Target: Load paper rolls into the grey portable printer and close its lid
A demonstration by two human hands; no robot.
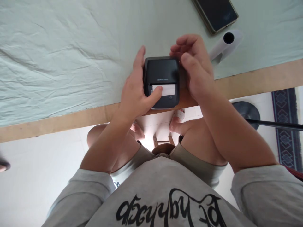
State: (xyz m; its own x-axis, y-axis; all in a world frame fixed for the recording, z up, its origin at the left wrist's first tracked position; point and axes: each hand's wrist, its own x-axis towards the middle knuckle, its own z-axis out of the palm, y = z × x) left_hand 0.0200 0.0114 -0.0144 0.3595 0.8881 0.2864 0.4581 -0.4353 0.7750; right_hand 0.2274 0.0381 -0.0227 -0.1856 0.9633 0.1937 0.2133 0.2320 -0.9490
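A small black label printer (162,70) sits at the table's front edge, a white strip of label paper (170,90) showing at its slot. Around its left side is my left hand (137,88), the thumb lying over the label paper and a finger stretched along the printer's side. My right hand (197,67) is at the printer's right side with loosely curled fingers, the thumb apart from them. Its fingertips come near the printer's far right corner; whether they touch it I cannot tell. Nothing shows in that hand.
Beyond my right hand stands a white object with a round dark opening (234,42). A phone (217,14) lies farther back. Wrinkled pale green cloth (59,63) covers the table, whose bare wooden edge (260,74) runs along the front. Below are a round black base (246,112) and a patterned mat (285,126).
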